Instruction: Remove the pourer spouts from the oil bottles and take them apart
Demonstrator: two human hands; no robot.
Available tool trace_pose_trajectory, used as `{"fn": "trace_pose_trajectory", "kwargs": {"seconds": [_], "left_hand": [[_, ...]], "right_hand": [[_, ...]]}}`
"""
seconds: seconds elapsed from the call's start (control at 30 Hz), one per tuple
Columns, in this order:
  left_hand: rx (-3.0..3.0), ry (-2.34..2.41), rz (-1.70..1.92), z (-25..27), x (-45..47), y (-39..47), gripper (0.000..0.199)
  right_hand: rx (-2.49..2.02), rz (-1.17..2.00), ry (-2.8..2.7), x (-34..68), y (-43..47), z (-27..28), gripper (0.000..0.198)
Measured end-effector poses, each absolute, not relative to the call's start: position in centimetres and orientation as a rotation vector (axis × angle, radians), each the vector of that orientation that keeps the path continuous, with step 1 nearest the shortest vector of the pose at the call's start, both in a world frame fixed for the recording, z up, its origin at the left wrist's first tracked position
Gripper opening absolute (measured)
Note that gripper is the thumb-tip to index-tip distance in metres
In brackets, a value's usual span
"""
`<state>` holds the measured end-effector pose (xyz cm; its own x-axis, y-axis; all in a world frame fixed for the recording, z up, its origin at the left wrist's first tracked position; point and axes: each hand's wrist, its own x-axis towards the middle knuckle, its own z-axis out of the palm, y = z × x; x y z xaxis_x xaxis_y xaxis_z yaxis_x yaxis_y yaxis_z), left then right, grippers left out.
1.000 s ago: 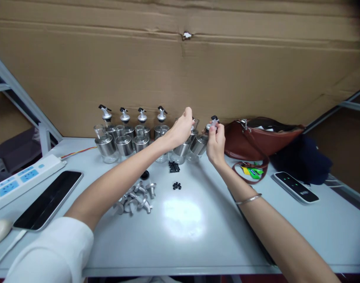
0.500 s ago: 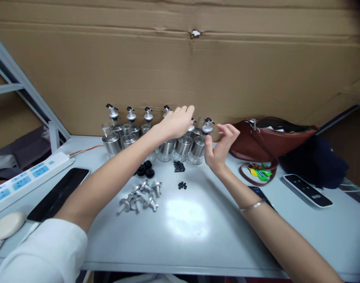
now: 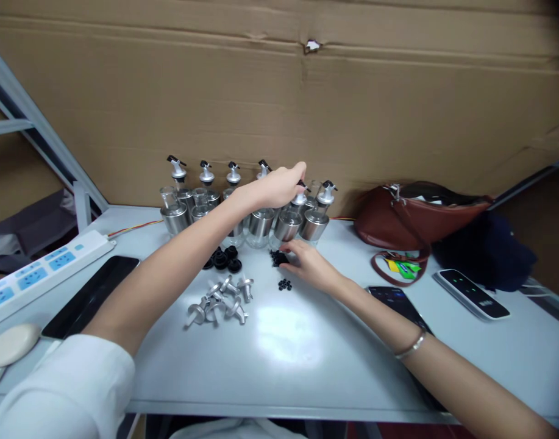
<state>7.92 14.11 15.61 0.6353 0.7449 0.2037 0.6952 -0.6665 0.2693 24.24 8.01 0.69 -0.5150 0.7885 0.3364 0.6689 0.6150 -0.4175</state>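
Observation:
My left hand (image 3: 283, 186) is at the back of the table with its fingers curled down beside a silver pour spout (image 3: 300, 197) with a black flip lever. What those fingers grip is hidden. Below it, my right hand (image 3: 309, 263) reaches to a small pile of black plastic levers (image 3: 278, 258), thumb and forefinger apart around its right side. Small black rings (image 3: 284, 285) lie just in front. Glass bottles with steel sleeves (image 3: 261, 227) stand in rows at the back, several topped with spouts. Loose silver spouts (image 3: 216, 305) and black stoppers (image 3: 221, 260) lie left of centre.
Cardboard (image 3: 215, 97) walls off the back. On the left lie a power strip (image 3: 46, 268), a black phone (image 3: 91, 292) and a white round object (image 3: 14, 343). On the right are a brown bag (image 3: 416, 219), a dark cap (image 3: 484, 250), a white-edged device (image 3: 471, 294) and another phone (image 3: 393, 299).
My right hand has moved down and left from beside the rightmost bottle to the black levers. The left hand stays near the same spout. The view has shifted slightly.

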Motion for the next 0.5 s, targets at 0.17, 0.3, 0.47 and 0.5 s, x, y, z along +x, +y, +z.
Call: {"fn": "trace_pose_trajectory", "kwargs": {"seconds": [0.17,0.3,0.47,0.5], "left_hand": [[2.676,1.143,0.422,15.7,7.6,13.7,0.018],[2.691,1.112,0.405,15.9,7.5,13.4,0.019],[2.704,1.169,0.400,15.7,7.9,14.0,0.023],[2.705,1.183,0.405,15.7,7.9,14.2,0.024]], "right_hand": [[-1.132,0.352,-2.348,24.6,7.0,0.6,0.014],[-1.141,0.361,-2.288,25.1,6.6,0.3,0.017],[-1.177,0.330,-2.123,25.6,7.0,0.5,0.017],[-1.197,0.304,-2.058,25.8,7.2,0.5,0.015]]}}
